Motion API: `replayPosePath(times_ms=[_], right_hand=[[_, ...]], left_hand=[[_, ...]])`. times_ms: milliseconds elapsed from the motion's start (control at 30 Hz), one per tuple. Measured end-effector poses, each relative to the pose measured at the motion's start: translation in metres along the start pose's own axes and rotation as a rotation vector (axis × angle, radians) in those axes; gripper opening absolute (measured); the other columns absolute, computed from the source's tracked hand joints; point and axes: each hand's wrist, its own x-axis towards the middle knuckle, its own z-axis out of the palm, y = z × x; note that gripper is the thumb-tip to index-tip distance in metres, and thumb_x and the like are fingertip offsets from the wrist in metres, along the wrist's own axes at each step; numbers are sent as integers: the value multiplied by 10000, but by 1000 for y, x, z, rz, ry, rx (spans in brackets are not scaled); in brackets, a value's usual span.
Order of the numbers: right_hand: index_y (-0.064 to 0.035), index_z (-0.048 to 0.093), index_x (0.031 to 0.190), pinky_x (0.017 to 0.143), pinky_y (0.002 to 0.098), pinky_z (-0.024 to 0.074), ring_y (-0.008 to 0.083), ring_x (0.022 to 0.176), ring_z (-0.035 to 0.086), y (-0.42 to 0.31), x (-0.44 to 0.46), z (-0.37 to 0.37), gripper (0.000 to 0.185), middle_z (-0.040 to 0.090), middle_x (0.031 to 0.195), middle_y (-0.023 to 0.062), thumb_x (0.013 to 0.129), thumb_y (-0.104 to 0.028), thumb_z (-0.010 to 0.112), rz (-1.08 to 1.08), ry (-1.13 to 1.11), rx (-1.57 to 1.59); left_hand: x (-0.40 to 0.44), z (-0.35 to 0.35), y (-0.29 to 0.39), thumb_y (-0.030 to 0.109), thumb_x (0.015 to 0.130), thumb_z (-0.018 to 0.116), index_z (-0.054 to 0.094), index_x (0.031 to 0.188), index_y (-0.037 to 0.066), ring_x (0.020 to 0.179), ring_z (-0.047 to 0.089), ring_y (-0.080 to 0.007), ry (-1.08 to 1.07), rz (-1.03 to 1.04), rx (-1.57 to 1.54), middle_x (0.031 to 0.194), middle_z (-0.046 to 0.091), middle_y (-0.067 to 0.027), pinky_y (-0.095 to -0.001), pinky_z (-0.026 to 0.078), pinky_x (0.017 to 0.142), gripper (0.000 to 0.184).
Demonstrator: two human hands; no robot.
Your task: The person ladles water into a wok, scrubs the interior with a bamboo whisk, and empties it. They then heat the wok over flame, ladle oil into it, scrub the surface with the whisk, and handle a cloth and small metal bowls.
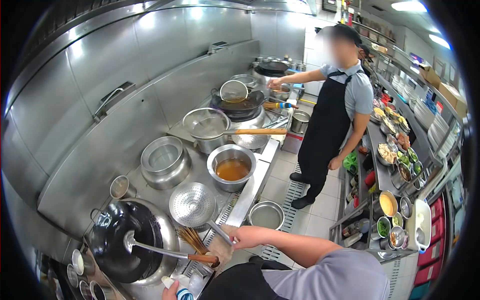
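Observation:
My right hand [243, 237] is closed at the handle end of a perforated skimmer [192, 205], whose round bowl lies on the steel range below a pot of amber liquid [232, 169]. A beige cloth [220, 248] is beside that hand. At the bottom edge, my left hand [171, 291] is partly cut off, its fingers round a white and blue item [183, 292] that I cannot make out. A ladle [160, 250] with a wooden grip rests across the black wok [125, 240]. Next to it is a bamboo brush [192, 240].
A co-worker in a black apron [325, 120] stands by the far wok [240, 102], one arm stretched over the range. A metal bucket [266, 216] is on the floor beside the range. Shelves [372, 150] with food bowls line the right side.

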Motion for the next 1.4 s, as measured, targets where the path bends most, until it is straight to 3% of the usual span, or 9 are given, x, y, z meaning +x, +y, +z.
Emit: replayPosePath(times_ms=[167,267,300,500,700,967,1133,1200,1400], right_hand=[[-33,607,1061,767,419,500,331,842,639,-14,16,8,374,650,898,164,837,-331,644,-102,96,-82],[-33,607,1049,814,427,488,327,888,624,-22,30,18,351,644,914,155,837,-312,638,-184,166,-166],[-36,603,1055,840,435,477,333,928,609,-28,33,21,354,633,957,165,837,-312,642,-174,207,-185],[-46,528,1205,938,466,442,382,1099,537,-72,69,41,543,533,1150,222,828,-415,654,-231,208,-259],[-52,375,1373,856,461,509,394,1070,586,-127,96,55,701,512,1215,233,829,-404,641,-193,-20,-371],[-36,400,1329,775,484,530,383,893,663,-129,131,59,449,656,986,211,892,-109,472,-28,-25,-567],[-53,476,1249,744,499,518,387,879,661,-117,92,40,393,671,924,194,885,-186,534,26,42,-449],[-63,518,1201,702,466,520,341,816,674,-90,73,39,382,663,843,176,856,-209,593,-52,153,-264],[-18,536,1192,641,344,493,206,676,592,-44,33,55,435,612,768,128,802,-153,674,59,70,142]], left_hand=[[-18,-9,-23,412,976,505,613,1103,45,844,638,-210,-7,-147,-214,946,653,-71,-361,529,732,403],[-43,-1,-20,497,969,487,604,1027,61,804,573,-173,86,38,-362,855,591,-43,-314,496,722,455],[-42,1,-18,411,977,483,594,984,69,787,571,-159,140,22,-461,865,584,-43,-304,499,684,360],[43,-75,-96,580,938,387,580,1096,116,880,582,-230,109,86,-636,985,606,-63,-421,492,716,527],[85,-101,-96,720,909,303,563,1193,139,969,600,-301,79,74,-703,1106,623,-90,-531,497,762,697],[104,-84,-72,669,943,301,553,1180,98,928,629,-298,23,126,-760,1086,627,-118,-535,535,760,667],[108,-86,-73,660,948,311,552,1180,100,900,635,-295,13,114,-744,1080,628,-120,-516,553,722,653],[105,-86,-70,655,951,311,561,1162,107,880,637,-293,57,105,-794,1052,635,-114,-511,553,697,638],[123,-102,-74,709,900,377,627,1000,193,746,600,-245,124,68,-842,892,650,-51,-434,460,565,582]])
